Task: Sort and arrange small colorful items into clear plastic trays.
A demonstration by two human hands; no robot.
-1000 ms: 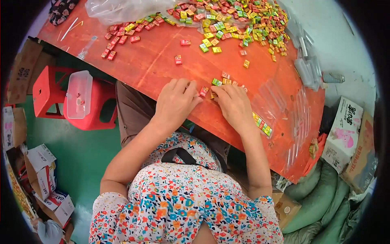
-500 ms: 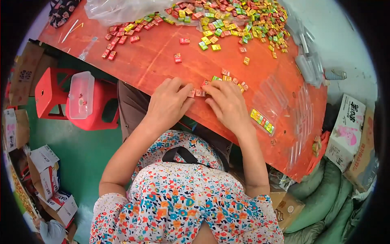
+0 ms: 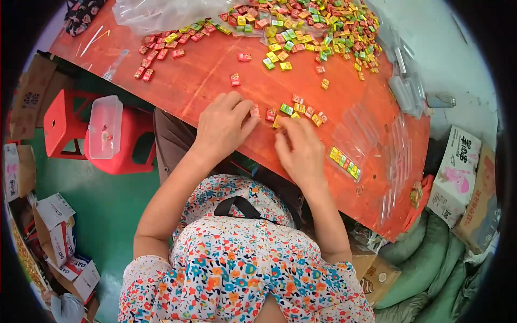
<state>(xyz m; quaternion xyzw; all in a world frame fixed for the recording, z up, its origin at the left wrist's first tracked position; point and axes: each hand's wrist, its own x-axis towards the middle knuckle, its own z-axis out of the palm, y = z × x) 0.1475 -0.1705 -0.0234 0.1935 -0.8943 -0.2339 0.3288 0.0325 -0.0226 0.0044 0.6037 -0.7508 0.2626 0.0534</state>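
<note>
Where the table (image 3: 215, 89) edge runs (near both hands (image 3: 223, 126)), small candies (image 3: 293, 107).

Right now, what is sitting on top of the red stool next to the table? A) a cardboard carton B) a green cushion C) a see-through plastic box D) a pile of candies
C: a clear plastic box with a lid rests on the red plastic stool, left of the orange table; the cartons sit on the floor instead.
</note>
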